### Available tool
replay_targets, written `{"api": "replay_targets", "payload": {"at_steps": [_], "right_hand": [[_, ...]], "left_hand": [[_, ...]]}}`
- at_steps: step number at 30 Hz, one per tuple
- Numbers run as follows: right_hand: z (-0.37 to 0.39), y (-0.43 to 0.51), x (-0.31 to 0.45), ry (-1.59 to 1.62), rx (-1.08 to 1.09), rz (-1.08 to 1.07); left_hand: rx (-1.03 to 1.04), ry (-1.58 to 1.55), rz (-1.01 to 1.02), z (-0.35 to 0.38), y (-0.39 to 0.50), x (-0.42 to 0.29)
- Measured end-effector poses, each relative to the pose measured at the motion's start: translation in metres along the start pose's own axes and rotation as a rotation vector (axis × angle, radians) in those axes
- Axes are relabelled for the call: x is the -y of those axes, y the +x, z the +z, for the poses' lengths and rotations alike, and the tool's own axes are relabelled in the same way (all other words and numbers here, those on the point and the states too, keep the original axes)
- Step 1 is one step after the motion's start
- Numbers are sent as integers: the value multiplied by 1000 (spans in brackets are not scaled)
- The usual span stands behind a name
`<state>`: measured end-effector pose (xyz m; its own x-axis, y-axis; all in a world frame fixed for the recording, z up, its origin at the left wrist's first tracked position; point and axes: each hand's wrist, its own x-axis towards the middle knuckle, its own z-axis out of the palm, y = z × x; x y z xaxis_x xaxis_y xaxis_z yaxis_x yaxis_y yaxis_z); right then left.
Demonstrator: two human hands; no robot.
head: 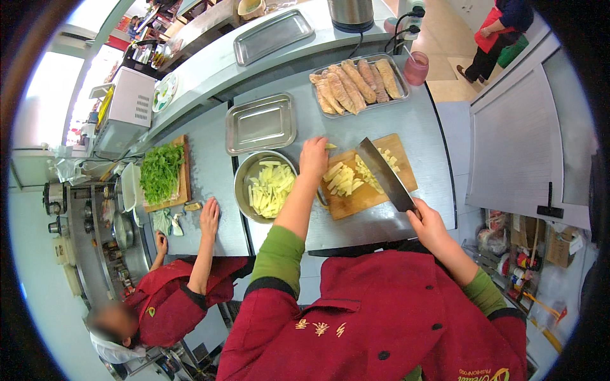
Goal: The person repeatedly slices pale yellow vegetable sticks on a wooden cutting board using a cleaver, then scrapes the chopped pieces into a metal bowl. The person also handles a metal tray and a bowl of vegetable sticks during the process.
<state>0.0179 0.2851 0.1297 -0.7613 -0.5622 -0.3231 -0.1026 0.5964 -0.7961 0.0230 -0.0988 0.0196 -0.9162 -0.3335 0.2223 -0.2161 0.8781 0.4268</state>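
My right hand (pixel 422 220) grips the handle of a cleaver (pixel 385 176), whose broad blade lies over the right part of a wooden cutting board (pixel 355 208). Pale yellow-green vegetable sticks (pixel 341 180) are heaped on the board's left part, and small diced pieces (pixel 390 161) lie on both sides of the blade. My left hand (pixel 314 155) is at the board's upper left corner, holding a small pale green piece (pixel 330 146) at its fingertips. Left of that arm stands a round metal bowl (pixel 239 200) with many cut sticks (pixel 272 190) inside.
An empty metal tray (pixel 261 125) lies behind the bowl. Another tray (pixel 405 95) holds several coated, pale brown pieces, beside a pink jar (pixel 416 69). At left, leafy greens (pixel 162 172) lie on a second board (pixel 185 166); a co-worker's hand (pixel 209 216) rests on the table.
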Motion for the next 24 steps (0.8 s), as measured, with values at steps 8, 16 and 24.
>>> {"api": "replay_targets", "payload": {"at_steps": [8, 16, 24], "right_hand": [[7, -1, 2, -83, 66, 2], [27, 11, 5, -134, 108, -52], [32, 12, 4, -131, 60, -12]], "left_hand": [[221, -187, -296, 8, -2, 9], [-94, -108, -7, 2, -58, -17], [28, -256, -9, 2, -56, -8]]}}
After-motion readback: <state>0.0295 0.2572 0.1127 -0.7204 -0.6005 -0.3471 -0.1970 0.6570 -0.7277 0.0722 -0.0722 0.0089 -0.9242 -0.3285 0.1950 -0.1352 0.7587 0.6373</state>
